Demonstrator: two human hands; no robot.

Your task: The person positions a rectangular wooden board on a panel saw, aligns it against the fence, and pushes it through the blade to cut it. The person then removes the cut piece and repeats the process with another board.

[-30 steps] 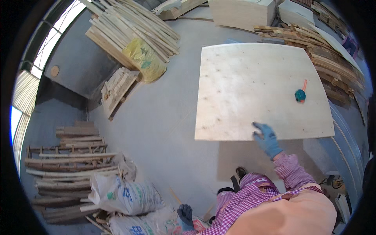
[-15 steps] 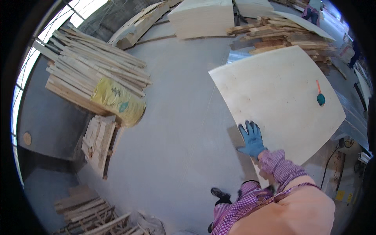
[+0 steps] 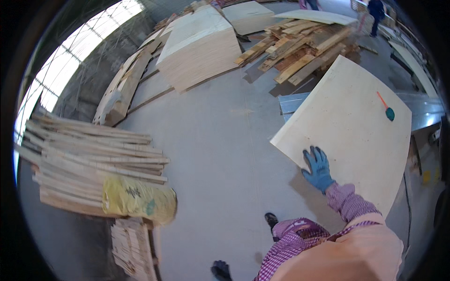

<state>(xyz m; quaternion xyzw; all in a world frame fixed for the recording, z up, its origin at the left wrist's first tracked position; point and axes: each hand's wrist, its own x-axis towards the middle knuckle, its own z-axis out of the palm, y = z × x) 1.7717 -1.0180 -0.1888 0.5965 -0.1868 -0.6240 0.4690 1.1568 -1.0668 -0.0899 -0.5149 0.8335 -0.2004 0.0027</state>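
My right hand [image 3: 318,171], in a blue work glove with dark fingertips, lies palm down on a large pale plywood sheet [image 3: 361,122]. Its fingers are spread and the thumb reaches close to the sheet's left edge. Farther along the sheet rests a small dark green rounded object [image 3: 390,114] with a thin orange strip sticking out; its exact kind is unclear. Shiny metal surfaces [image 3: 293,102] show beyond the sheet's edges. My left hand is out of sight.
Loose boards [image 3: 300,49] lie piled beyond the sheet, beside a thick plywood stack [image 3: 201,51]. Long wooden strips [image 3: 98,154], a yellow sack [image 3: 138,199] and a pallet of short slats [image 3: 133,248] stand left. Another person [image 3: 376,16] is at the far right. My shoe [image 3: 272,219] is on the floor.
The view has swung, so the strips and sack sit lower and more stacks show at the back. My right hand stays flat on the sheet's edge area, fingers still spread.
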